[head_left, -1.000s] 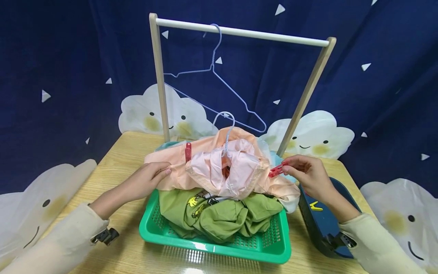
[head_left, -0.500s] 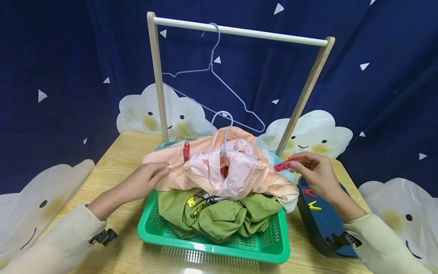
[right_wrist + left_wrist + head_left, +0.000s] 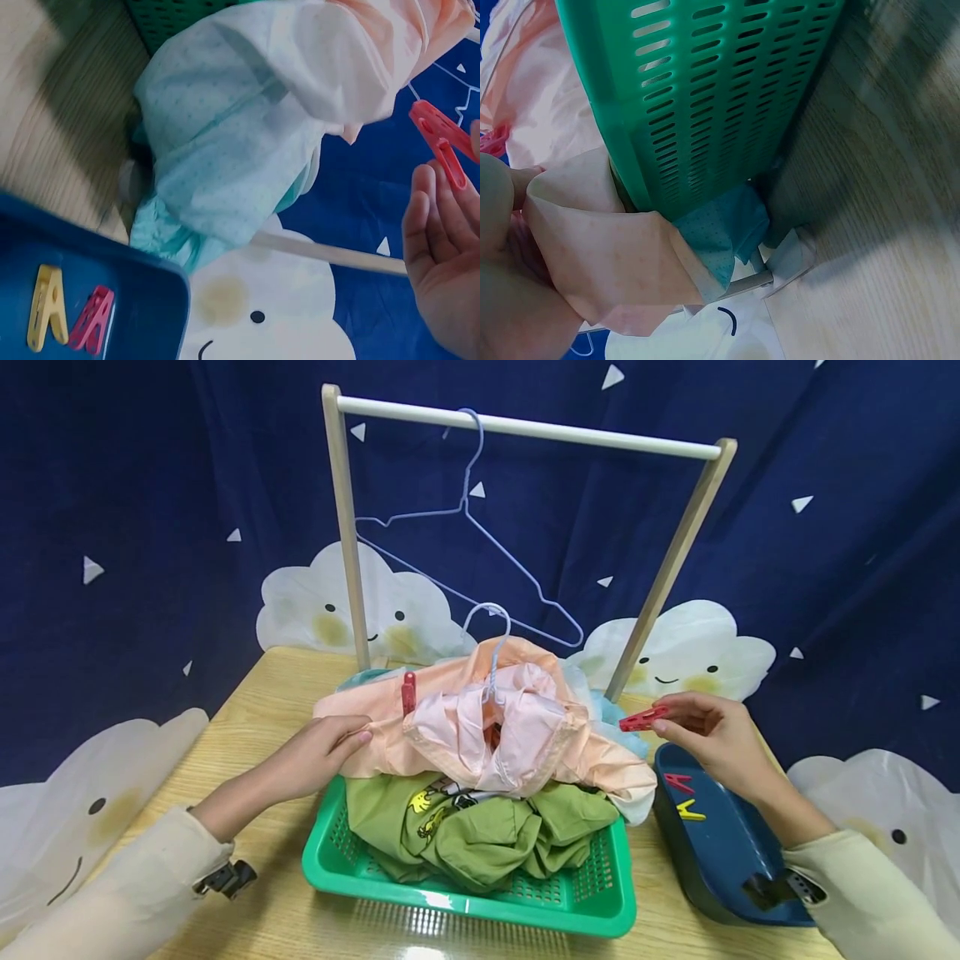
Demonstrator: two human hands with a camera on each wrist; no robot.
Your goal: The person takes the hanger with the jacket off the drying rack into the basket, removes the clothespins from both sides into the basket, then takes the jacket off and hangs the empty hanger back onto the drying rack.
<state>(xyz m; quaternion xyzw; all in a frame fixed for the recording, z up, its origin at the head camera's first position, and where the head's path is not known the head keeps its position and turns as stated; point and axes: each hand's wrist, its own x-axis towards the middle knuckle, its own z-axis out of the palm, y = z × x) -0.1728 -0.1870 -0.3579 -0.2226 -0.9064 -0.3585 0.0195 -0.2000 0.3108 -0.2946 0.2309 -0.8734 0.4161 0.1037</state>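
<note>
A peach jacket with a pale pink lining lies bunched over the basket on a hanger, whose pale hook sticks up from the neck. My left hand pinches the jacket's left part; the left wrist view shows the peach cloth folded at the fingers. A red clothespin stands clipped near the left shoulder. Off to the jacket's right, my right hand holds another red clothespin between thumb and fingers, apart from the cloth. The right wrist view shows this clothespin touching nothing else.
The green basket holds an olive garment. A pale blue dotted garment hangs behind. At right, a dark blue bin contains red and yellow clothespins. A lavender hanger hangs on the rack's white bar.
My right hand, with its red clothespin, has moved right, away from the jacket's right shoulder and over the bin's far end. The left hand keeps its grip in place.
</note>
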